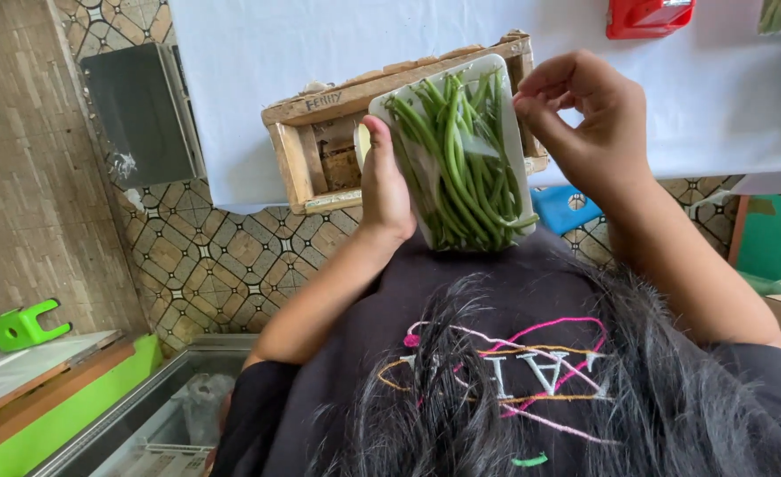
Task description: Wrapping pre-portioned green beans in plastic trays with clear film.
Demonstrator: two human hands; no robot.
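Left hand (384, 187): I grip the left edge of the white tray (505, 97), thumb up along its rim.
Right hand (584, 119): fingers curled narrow at the tray's upper right corner, pinching the clear film.
Green beans (461, 159): lying lengthwise inside the tray, above my lap.
Wooden crate (306, 146): just behind the tray, at the table edge (231, 177).
Open room: tiled floor (205, 247) to my left.

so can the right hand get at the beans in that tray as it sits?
Probably not directly. The right hand sits at the tray edge, but clear film seems to cover the green beans; it looks pinched at that film. The left hand holds the tray's other side.
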